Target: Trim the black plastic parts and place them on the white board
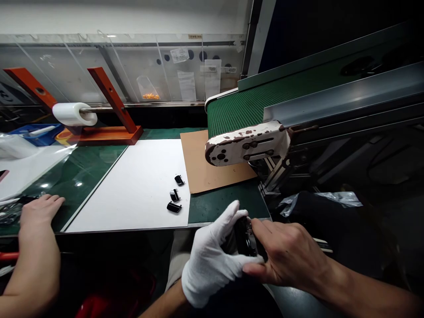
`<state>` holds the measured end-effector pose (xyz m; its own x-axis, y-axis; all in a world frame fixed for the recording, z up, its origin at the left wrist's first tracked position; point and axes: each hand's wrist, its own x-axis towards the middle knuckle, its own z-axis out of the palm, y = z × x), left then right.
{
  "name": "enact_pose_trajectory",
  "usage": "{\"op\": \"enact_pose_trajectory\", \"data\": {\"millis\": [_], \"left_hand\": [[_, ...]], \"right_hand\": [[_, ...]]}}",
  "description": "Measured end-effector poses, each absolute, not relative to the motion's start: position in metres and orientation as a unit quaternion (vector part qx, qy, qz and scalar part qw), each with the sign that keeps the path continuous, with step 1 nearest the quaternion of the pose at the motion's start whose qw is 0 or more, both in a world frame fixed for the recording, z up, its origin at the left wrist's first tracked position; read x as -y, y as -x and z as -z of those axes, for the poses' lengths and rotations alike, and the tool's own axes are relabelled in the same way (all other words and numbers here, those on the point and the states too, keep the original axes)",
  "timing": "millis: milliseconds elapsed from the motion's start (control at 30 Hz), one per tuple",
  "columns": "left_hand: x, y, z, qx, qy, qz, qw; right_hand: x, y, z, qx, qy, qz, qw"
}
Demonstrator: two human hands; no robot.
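Observation:
My left hand (pixel 208 260), in a white glove, and my bare right hand (pixel 288 256) meet at the near edge of the bench. Both close on a small black glossy part (pixel 245 236) held between them; the gloved fingers wrap its left side and my right thumb and fingers pinch its right side. Most of the part is hidden by the fingers. Three similar small black parts (pixel 174 195) lie on a white sheet (pixel 132 190) just beyond my left hand.
A brown cardboard sheet (pixel 205 163) lies beside the white one, under the end of a green conveyor belt (pixel 265 99). A roll of clear film (pixel 73 114) hangs on an orange stand (pixel 112 101). Another person's bare hand (pixel 39 210) rests flat at far left.

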<state>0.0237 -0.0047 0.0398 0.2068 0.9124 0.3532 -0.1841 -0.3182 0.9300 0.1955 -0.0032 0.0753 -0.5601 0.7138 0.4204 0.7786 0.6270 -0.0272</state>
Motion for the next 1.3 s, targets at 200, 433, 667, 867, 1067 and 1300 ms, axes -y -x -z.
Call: {"op": "enact_pose_trajectory", "data": {"millis": [200,433,667,867,1067,1300], "left_hand": [[0.004,-0.025,-0.036,-0.306,-0.583,-0.551,0.514],[0.004,-0.026,-0.036,-0.319,-0.556,-0.545,0.540],[0.002,-0.030,-0.034,-0.262,-0.469,-0.561,0.629],[0.001,-0.032,-0.036,-0.224,-0.440,-0.571,0.655],[0.003,-0.031,-0.035,-0.234,-0.490,-0.560,0.625],[0.003,-0.028,-0.039,-0.244,-0.531,-0.544,0.603]], "right_hand": [[0.005,-0.196,-0.073,0.879,0.419,0.099,0.203],[0.005,-0.197,-0.072,0.879,0.408,0.129,0.209],[0.004,-0.192,-0.073,0.869,0.405,0.092,0.269],[0.006,-0.189,-0.081,0.840,0.448,0.106,0.286],[0.011,-0.194,-0.089,0.843,0.475,0.092,0.237],[0.014,-0.195,-0.091,0.843,0.487,0.076,0.214]]}}
